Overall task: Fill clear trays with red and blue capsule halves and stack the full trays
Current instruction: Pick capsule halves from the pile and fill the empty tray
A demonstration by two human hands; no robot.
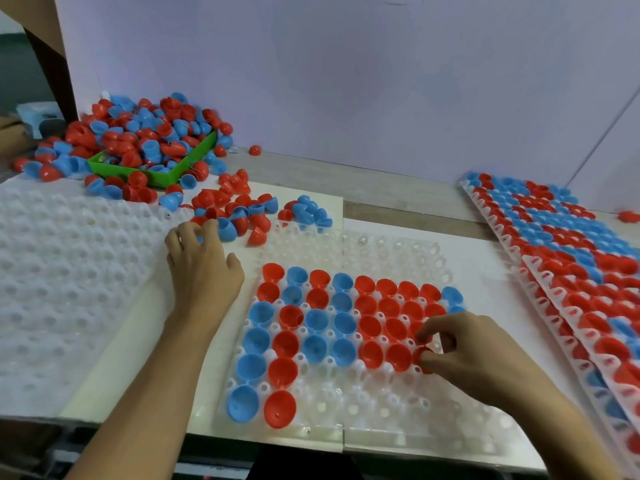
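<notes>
A clear tray [374, 414] lies in front of me, its left and middle pockets partly filled with red and blue capsule halves. My right hand [474, 355] pinches a red capsule half [423, 358] over a pocket at the right end of the filled rows. My left hand [201, 265] reaches forward, its curled fingertips touching the loose red and blue halves [239, 213] scattered beyond the tray. Whether those fingers hold one is hidden.
A green box [166, 174] heaped with capsule halves stands at the back left. Empty clear trays [69, 271] are stacked at the left. Full trays [571, 258] overlap at the right. A lilac wall closes the back.
</notes>
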